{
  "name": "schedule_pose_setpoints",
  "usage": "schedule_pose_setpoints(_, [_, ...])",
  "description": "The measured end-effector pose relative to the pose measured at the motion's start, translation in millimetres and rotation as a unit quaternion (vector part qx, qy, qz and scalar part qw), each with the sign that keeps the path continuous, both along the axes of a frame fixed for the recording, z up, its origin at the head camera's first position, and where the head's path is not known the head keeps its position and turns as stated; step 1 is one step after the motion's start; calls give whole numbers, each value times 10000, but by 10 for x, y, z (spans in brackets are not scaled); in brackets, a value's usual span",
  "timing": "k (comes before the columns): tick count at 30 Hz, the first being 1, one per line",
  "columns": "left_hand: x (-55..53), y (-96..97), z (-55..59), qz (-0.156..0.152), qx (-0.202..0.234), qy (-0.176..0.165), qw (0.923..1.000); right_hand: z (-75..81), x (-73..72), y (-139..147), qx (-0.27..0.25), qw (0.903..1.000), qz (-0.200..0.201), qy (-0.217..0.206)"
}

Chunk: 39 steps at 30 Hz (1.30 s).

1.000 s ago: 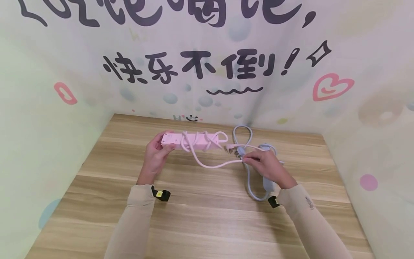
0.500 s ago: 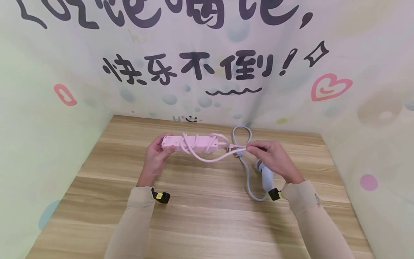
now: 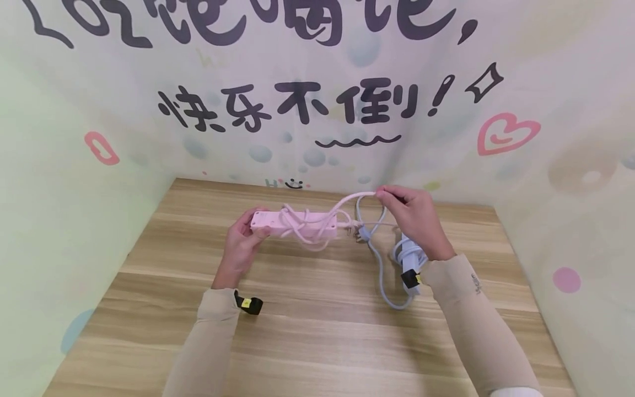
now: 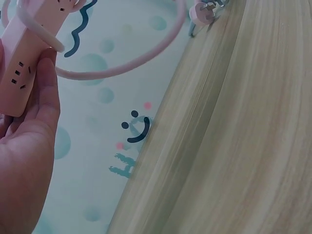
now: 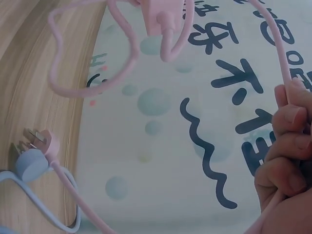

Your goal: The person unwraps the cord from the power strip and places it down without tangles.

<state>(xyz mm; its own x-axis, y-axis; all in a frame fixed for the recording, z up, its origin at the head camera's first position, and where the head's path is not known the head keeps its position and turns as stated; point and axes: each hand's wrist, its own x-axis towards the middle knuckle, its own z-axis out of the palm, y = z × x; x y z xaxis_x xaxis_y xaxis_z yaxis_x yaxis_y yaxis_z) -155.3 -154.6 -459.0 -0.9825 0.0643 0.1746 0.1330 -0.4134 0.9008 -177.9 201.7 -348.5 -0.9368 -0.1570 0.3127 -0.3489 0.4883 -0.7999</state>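
While aloft, one pink power strip

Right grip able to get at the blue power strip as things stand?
Probably not yet: the right grip holds the pink cord, so it would likely have to let go first. Position seems fine; the blue power strip lies on the table, close to it in the head view.

The held power strip is left of the tabletop strip.
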Motion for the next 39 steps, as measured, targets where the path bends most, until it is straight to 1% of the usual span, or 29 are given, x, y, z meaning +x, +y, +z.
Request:
schedule_pose_setpoints(6, [14, 46, 28, -44, -46, -10, 10000, 43, -115, -88, 32, 9992, -276, 276])
schedule_pose_setpoints(12, [11, 130, 68, -121, -241, 146, 9995, 53, -202, -190, 78, 9976, -294, 614])
schedule_pose_setpoints(14, [16, 142, 78, -163, -225, 192, 9994, 46, -224, -212, 106, 9968, -317, 728])
schedule_pose_setpoints(17, [32, 144, 96, -199, -51, 230, 9995, 27, -265, -209, 121, 9961, -431, 764])
schedule_pose_setpoints(23, [48, 98, 125, -247, 352, 310, 9986, -86, -395, -46, 185, 9941, -916, 553])
schedule_pose_setpoints(30, [53, -3, 118, -161, 494, 391, 9979, -258, -490, 241, 172, 9897, -1420, -82])
schedule_pose_setpoints(35, [51, -89, 106, -58, 631, 534, 9966, -355, -492, 514, 252, 9852, -1659, -359])
schedule_pose_setpoints(39, [66, -154, 144, 82, 611, 589, 9964, -391, -457, 766, 28, 9807, -1837, -667])
